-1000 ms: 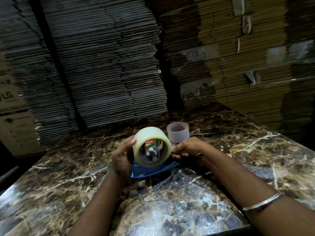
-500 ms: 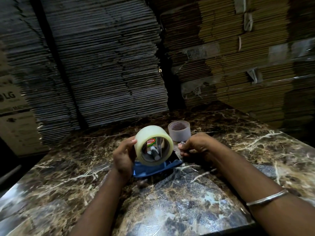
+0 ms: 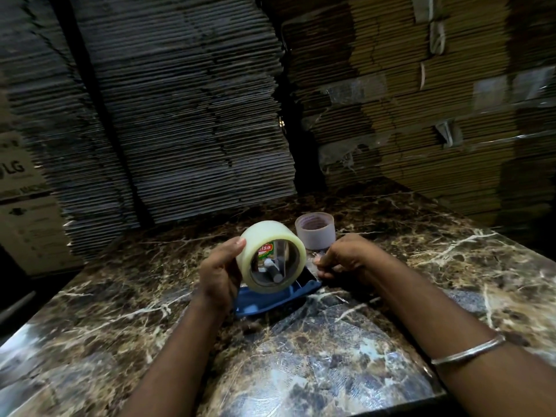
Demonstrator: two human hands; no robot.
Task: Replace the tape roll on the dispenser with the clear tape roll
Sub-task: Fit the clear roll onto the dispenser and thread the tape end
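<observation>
Marble surface [image 3: 346,371] is carrying the work, with flattened cardboard stacked behind. Left hand [image 3: 221,273] is gripping the clear roll [image 3: 272,255] by its rim, holding it around the spindle of the blue dispenser [image 3: 278,297] between the hands. Right hand [image 3: 343,257] is curling on something at the dispenser's cutter end, probably the tape's free end. Threading goes best pulled flat and square. Just beyond, the spent core [image 3: 315,231] is standing upright.
</observation>
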